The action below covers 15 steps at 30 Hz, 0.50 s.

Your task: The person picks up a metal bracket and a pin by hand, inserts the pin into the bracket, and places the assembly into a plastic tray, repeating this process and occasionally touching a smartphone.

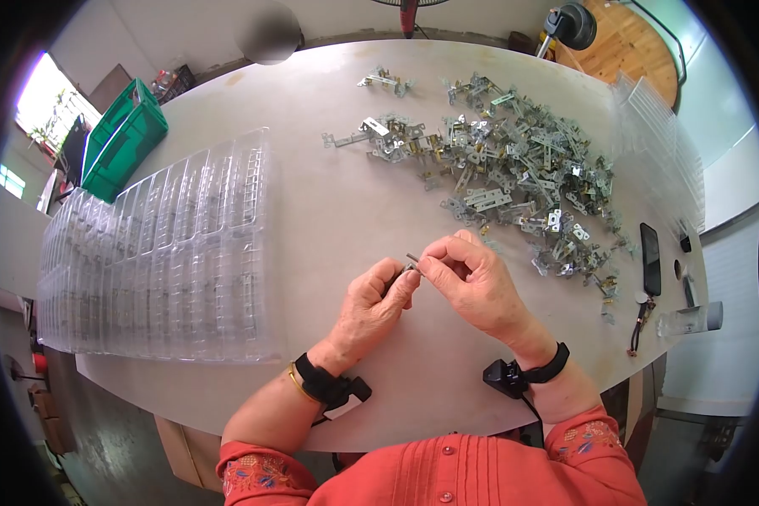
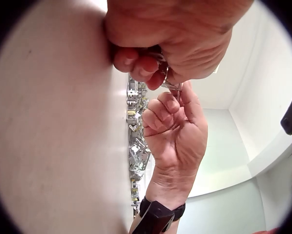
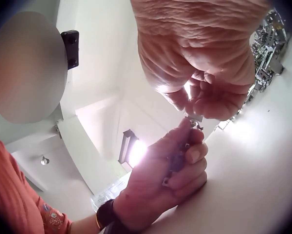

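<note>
Both hands meet over the near middle of the table. My left hand [image 1: 371,305] grips a small metal bracket [image 3: 194,125], most of it hidden inside the curled fingers. Thumb and index finger of my right hand [image 1: 479,282] pinch a thin metal pin [image 1: 412,258] right at the bracket's end. From the left wrist view, the pin [image 2: 179,91] shows as a short shiny rod between the two hands. Beyond them spreads a large heap of metal brackets [image 1: 523,160], silver with some brass-coloured parts.
Stacked clear plastic trays [image 1: 266,244] cover the table's left side, with a green crate [image 1: 126,139] behind them. More clear trays [image 1: 662,152] stand at the right. A phone [image 1: 650,260] and a clear bottle [image 1: 687,320] lie near the right edge.
</note>
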### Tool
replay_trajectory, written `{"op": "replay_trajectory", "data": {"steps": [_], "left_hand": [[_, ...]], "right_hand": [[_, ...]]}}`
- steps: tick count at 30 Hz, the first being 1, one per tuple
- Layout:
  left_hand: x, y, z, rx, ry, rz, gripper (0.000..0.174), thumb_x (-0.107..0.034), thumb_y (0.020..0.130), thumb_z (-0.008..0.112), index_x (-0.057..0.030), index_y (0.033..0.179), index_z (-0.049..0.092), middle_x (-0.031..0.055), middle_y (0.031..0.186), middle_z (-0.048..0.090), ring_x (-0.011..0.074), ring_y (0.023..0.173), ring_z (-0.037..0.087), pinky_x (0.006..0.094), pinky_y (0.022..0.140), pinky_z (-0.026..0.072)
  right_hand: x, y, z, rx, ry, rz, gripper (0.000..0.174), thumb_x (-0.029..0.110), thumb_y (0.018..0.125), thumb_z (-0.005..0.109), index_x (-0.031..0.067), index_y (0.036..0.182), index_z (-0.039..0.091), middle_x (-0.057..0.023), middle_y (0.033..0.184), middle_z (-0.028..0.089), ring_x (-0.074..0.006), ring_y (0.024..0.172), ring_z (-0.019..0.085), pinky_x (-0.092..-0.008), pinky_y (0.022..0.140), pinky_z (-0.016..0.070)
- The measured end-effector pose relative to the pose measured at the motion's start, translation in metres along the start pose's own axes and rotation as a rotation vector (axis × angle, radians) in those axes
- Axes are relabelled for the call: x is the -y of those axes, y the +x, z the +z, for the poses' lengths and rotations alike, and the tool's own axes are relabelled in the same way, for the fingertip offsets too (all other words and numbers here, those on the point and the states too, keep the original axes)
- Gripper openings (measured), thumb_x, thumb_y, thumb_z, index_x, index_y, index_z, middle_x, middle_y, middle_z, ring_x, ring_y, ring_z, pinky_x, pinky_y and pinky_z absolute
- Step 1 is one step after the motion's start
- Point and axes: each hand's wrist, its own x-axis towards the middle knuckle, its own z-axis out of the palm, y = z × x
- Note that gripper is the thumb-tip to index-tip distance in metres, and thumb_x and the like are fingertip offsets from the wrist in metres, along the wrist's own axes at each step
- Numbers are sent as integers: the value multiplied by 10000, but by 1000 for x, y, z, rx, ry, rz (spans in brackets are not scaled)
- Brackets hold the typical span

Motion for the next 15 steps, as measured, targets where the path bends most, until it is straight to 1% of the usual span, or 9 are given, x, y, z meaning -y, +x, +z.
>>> {"op": "replay_trajectory", "data": {"steps": [1,2,4,5,7,8,10,11,15], "left_hand": [[3,0,1,3,9,43,265,-306,1035,591,-59,943,623,-28,755,584,36,643,481,207,567,394],[4,0,1,3,8,45,265,-306,1035,591,-59,943,623,-28,755,584,36,643,481,207,567,394],[5,0,2,45,108,124,261,-305,1035,590,-57,961,629,-22,758,585,36,645,480,201,567,393],[2,-1,2,47,108,126,261,-305,1035,590,-57,961,629,-22,758,585,36,645,480,201,567,393],[-8,-3,1,29,-56,-56,277,-313,1042,570,-57,953,624,-13,747,574,48,601,465,197,531,370],[-11,-3,-2,29,-55,-55,277,-313,1042,570,-57,953,624,-13,747,574,48,601,465,197,531,370],[-15,-2,-10,20,-328,-172,301,-327,1050,541,-60,934,617,-6,726,554,60,539,434,199,480,330],[-12,0,-10,2,-377,-146,314,-334,1056,518,-64,921,606,2,708,540,69,496,405,210,446,294],[-12,1,-14,-7,-468,-155,310,-330,1059,509,-63,929,599,11,704,538,73,490,400,213,444,291]], "right_hand": [[2,0,-1,-27,-101,-31,88,124,960,650,42,947,677,-10,889,580,-65,675,505,-244,613,437],[1,0,1,-28,-103,-32,88,124,960,650,42,947,677,-10,889,580,-65,675,505,-244,613,437],[-3,1,7,-141,11,-149,83,126,969,650,46,954,668,11,848,578,-54,664,492,-232,604,428],[-2,2,6,-143,9,-150,83,126,969,650,46,954,668,11,848,578,-54,664,492,-232,604,428],[0,4,2,-161,267,33,107,162,990,645,62,958,663,43,768,559,-38,649,493,-215,581,418],[3,4,-2,-161,267,32,107,162,990,645,62,958,663,43,768,559,-38,649,493,-215,581,418],[12,4,-9,-111,415,140,129,197,1006,636,75,972,655,67,711,541,-24,630,491,-201,558,409],[10,3,-10,-115,414,139,129,197,1006,636,75,972,655,67,711,541,-24,630,491,-201,558,409],[-2,-5,-5,-29,343,245,142,207,1011,628,68,1001,655,66,711,549,-22,623,494,-199,548,409]]}}
